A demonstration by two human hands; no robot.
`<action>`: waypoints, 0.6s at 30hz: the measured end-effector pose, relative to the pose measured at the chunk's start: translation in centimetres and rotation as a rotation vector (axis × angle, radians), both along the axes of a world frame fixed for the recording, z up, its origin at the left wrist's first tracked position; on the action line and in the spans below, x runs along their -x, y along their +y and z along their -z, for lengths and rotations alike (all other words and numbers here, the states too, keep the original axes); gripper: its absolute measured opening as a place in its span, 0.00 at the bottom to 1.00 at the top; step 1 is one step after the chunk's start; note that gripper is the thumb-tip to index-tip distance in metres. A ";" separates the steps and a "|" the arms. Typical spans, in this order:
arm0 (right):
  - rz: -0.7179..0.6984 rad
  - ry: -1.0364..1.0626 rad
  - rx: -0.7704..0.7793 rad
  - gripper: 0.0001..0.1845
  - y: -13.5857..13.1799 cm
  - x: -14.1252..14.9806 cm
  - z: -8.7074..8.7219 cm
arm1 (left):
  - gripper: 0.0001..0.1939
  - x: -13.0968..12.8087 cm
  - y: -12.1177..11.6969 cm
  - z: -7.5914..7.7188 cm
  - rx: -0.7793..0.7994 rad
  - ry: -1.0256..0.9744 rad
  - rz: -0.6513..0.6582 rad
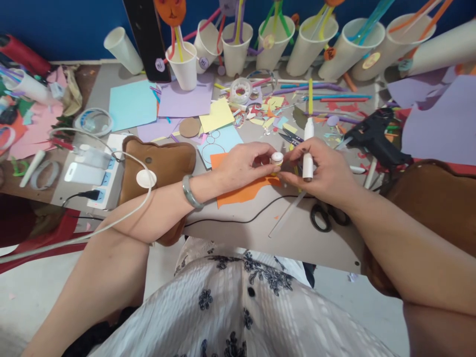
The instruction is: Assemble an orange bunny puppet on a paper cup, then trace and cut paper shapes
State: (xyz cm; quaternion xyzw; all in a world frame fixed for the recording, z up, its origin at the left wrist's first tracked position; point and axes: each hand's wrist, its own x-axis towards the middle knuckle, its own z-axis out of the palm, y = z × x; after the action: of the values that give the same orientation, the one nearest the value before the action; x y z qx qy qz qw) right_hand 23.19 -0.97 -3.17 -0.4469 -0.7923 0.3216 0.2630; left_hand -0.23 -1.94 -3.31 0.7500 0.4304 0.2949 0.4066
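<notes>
My left hand (243, 166) is closed, thumb and fingers pinching a small white round-topped piece (276, 157) with a yellowish lower edge. Facing it, my right hand (323, 166) has a white marker (308, 166) held upright among its fingers. The right fingertips come close to the small piece; whether they touch it I cannot tell. Beneath the hands lies torn orange paper (232, 196), partly covered by the left hand. Light blue paper with drawn circles (213, 148) sits just beyond. Black scissor handles (320, 218) show below the right wrist.
Paper cups (185, 69) with coloured stems line the back. Paper scraps (273, 104) and a tape roll (240, 90) lie before them. A black glue gun (379, 136) rests at right. A power strip (109, 181) with a white cable stands at left, beside a brown cushion (167, 158).
</notes>
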 end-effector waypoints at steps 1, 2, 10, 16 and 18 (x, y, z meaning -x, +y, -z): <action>-0.002 0.012 0.000 0.17 0.0 0.1 0.1 | 0.15 -0.1 0.0 0.0 -0.001 0.003 0.000; -0.003 0.021 0.001 0.18 0.0 0.2 0.1 | 0.15 -0.1 0.0 0.1 -0.003 0.003 -0.001; 0.035 0.087 0.028 0.19 0.4 0.1 0.3 | 0.14 0.2 0.4 0.8 -0.019 0.031 0.014; 0.051 0.164 -0.022 0.21 1.0 -0.6 1.1 | 0.14 1.7 -0.3 -0.9 -0.160 0.464 0.194; 0.061 0.180 -0.042 0.22 1.2 -0.8 1.3 | 0.15 1.9 -1.0 -1.7 -0.263 0.612 0.287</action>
State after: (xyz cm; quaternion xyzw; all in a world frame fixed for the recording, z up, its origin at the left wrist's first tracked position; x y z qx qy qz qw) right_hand 23.96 0.19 -4.43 -0.4345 -0.7580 0.3355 0.3523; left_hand -2.13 -2.93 -1.62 0.9023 0.3807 0.0495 0.1963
